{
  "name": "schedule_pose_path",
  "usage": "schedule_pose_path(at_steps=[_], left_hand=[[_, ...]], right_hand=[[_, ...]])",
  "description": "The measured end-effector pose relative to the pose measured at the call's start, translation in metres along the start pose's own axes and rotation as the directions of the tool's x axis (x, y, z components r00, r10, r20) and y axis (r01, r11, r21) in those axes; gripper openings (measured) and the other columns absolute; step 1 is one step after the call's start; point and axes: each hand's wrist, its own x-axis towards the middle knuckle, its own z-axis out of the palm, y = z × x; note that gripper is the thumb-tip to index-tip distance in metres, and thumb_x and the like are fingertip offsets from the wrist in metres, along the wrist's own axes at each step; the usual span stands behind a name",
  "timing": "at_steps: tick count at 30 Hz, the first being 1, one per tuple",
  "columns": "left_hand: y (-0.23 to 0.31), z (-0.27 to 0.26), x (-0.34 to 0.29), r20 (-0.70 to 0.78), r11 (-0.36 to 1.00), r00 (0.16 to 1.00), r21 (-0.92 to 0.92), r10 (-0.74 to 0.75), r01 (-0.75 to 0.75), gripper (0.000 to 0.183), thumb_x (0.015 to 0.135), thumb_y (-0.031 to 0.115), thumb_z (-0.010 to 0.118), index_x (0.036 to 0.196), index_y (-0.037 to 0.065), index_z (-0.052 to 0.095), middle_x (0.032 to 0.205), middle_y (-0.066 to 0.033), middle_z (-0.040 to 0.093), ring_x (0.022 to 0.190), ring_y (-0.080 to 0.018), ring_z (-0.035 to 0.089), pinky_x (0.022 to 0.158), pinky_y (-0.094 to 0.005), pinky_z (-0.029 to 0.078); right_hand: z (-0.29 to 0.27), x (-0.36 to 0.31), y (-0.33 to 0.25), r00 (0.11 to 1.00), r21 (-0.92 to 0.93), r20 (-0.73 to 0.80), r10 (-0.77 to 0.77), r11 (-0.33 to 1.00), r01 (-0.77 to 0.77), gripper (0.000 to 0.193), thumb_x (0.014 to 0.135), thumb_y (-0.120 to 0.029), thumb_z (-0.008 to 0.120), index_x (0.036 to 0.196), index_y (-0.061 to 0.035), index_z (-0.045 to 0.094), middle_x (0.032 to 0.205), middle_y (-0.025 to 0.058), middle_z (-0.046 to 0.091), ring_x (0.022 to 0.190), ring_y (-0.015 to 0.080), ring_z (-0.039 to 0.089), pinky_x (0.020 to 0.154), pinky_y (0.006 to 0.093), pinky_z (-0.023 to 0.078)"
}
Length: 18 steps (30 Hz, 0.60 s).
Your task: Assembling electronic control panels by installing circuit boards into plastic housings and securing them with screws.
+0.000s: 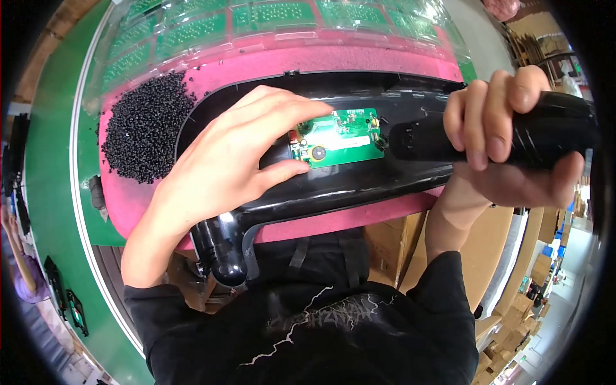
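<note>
A green circuit board (350, 138) lies inside a large black plastic shell (340, 186), with small components and a round buzzer-like part on it. My left hand (237, 151) spans the board's left end, the thumb at its near edge and a finger at its far edge. On the right, my right hand (491, 125) is wrapped round a thick black tool (558, 125), shaped like an electric screwdriver. Its narrower end points toward the board's right end; whether the tip touches anything cannot be made out. The shell's rounded stub (228, 256) hangs past the near edge of the pink mat.
A pile of small black screws (144, 125) lies on the pink mat (256, 63) at the left. Clear plastic trays with green circuit boards (269, 16) stand along the back. Cardboard boxes (391, 247) are at the near right. Another person's arm (22, 256) shows far left.
</note>
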Motion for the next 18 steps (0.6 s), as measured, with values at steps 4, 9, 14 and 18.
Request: schedule_pose_path(at_steps=[4,9,14,18], left_hand=[[-0.001,0.003,-0.006,0.009,0.996,0.998,0.066,-0.056,0.055,0.064,0.067,0.005,0.084,0.127,0.004,0.063,0.123,-0.0133,0.066,0.117,-0.0347,0.061,0.099,-0.0441,0.051],[0.001,-0.001,-0.004,0.043,0.994,0.998,0.102,-0.037,0.033,0.059,0.067,0.004,0.083,0.123,0.003,0.064,0.120,-0.0132,0.067,0.115,-0.0347,0.061,0.099,-0.0439,0.051],[0.002,-0.001,-0.005,0.039,0.994,0.999,0.106,-0.034,0.030,0.055,0.068,0.004,0.083,0.120,0.003,0.065,0.117,-0.0134,0.066,0.115,-0.0347,0.061,0.098,-0.0440,0.051],[0.001,-0.001,-0.005,0.050,0.996,0.998,0.087,-0.027,0.023,0.056,0.067,0.003,0.083,0.121,0.002,0.065,0.117,-0.0135,0.066,0.115,-0.0347,0.060,0.098,-0.0442,0.051]], right_hand=[[-0.014,-0.002,0.010,0.999,0.053,0.045,0.030,0.998,-0.032,0.063,0.087,-0.060,0.061,0.113,-0.0027,0.053,0.074,-0.0009,0.055,0.055,0.0084,0.050,0.057,0.0255,0.040],[-0.004,-0.003,0.003,0.997,-0.104,-0.067,0.032,0.994,-0.039,0.064,0.086,-0.061,0.061,0.112,-0.0026,0.054,0.072,-0.0011,0.055,0.054,0.0083,0.049,0.055,0.0255,0.039],[-0.007,0.001,0.009,0.998,-0.136,-0.062,0.005,0.991,-0.013,0.064,0.085,-0.061,0.062,0.111,-0.0031,0.054,0.071,-0.0015,0.054,0.052,0.0081,0.048,0.053,0.0252,0.039],[-0.008,0.001,0.014,0.996,-0.055,0.065,-0.069,0.996,0.072,0.063,0.084,-0.060,0.063,0.110,-0.0042,0.054,0.071,-0.0019,0.055,0.051,0.0078,0.049,0.053,0.0245,0.040]])
